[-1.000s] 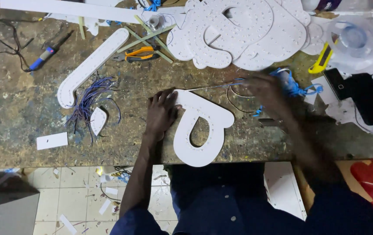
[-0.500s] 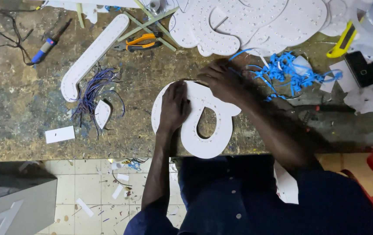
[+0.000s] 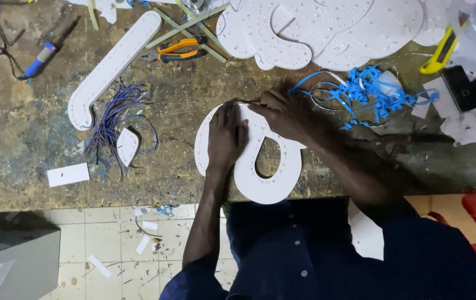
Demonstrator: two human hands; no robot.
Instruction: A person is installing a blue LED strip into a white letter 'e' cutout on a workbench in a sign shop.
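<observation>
A white cut-out board shaped like a letter with an oval hole [image 3: 266, 178] lies at the near edge of the workbench [image 3: 21, 144], dotted with small holes. My left hand [image 3: 226, 136] presses flat on its left side. My right hand [image 3: 285, 114] rests on its top part, fingers pinched on a thin dark wire or tool at the board's upper edge.
A long white rounded strip [image 3: 113, 66], a bundle of purple wires [image 3: 113, 114], orange-handled pliers [image 3: 177, 51], a blue-handled tool [image 3: 43, 54], large white perforated shapes [image 3: 327, 28], tangled blue strips [image 3: 368, 89] and a yellow knife [image 3: 438, 53] lie around. Tiled floor with scraps lies below.
The view shifted and my right hand has come from the blue strips onto the board's top edge. My left hand stays pressed on the board.
</observation>
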